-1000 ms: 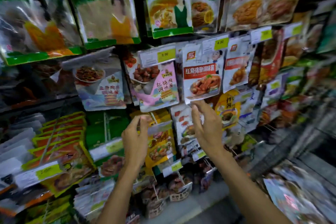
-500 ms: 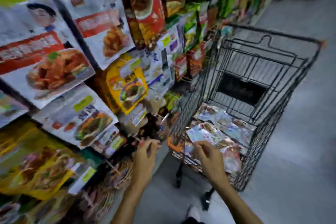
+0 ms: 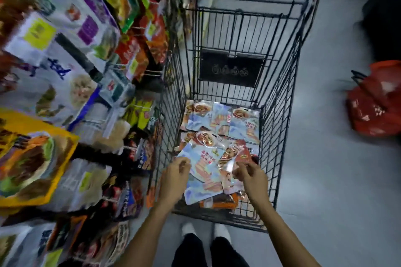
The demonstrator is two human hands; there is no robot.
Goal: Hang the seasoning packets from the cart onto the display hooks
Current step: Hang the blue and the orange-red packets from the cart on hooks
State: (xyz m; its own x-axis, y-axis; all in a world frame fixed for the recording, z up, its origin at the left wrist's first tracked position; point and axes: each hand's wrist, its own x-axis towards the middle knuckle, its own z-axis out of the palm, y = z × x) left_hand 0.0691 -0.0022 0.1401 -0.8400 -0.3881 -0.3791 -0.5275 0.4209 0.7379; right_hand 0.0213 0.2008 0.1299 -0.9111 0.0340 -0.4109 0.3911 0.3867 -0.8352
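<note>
Both hands have come down from the display [image 3: 65,60] into the cart [image 3: 238,34], where left hand [image 3: 174,178] and right hand [image 3: 252,178] curl at the top packet [image 3: 204,175] between them, grip on it cannot be told, more packets [image 3: 221,117] lying beyond.

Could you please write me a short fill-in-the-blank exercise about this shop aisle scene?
1. The loose seasoning packets lie in the bottom of the wire ___.
2. The basket on the floor beside it is coloured ___.
3. The stocked display hangs on the person's ___ side.
4. Over the packets reach the left hand and the right hand, ___ hands in all.
Missing words: cart; red; left; two.
</note>
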